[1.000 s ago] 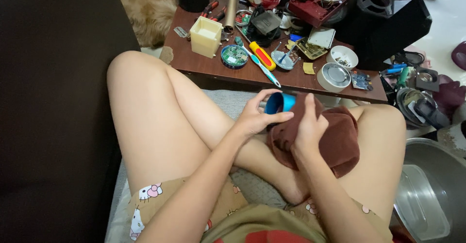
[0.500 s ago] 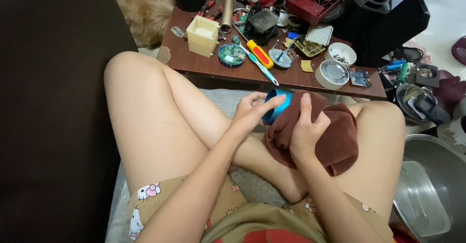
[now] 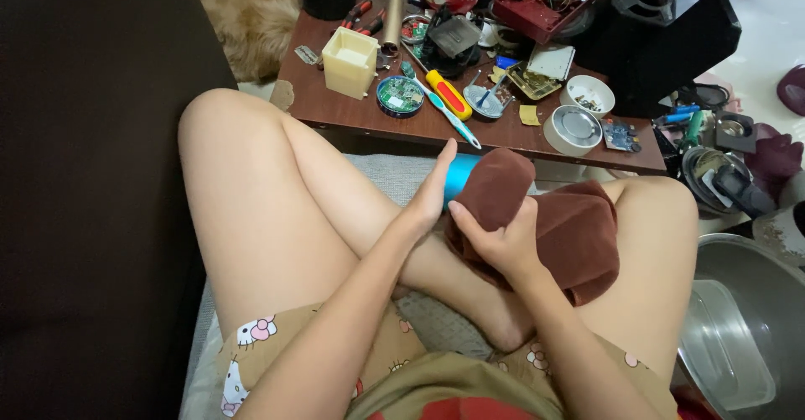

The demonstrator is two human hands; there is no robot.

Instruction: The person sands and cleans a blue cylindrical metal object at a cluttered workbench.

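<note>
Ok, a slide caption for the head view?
Left hand steadies a blue cylinder while right hand wraps it in brown cloth.

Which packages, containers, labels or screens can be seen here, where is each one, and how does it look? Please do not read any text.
Cream square box: left part of the brown table, open top.
Round tin: beside the box, green circuit board inside.
Round grey tin: near the table's front edge, right.
White bowl: behind that tin, small parts inside.
Clear plastic container: lower right, in a metal basin.
No screen or readable label.
</note>
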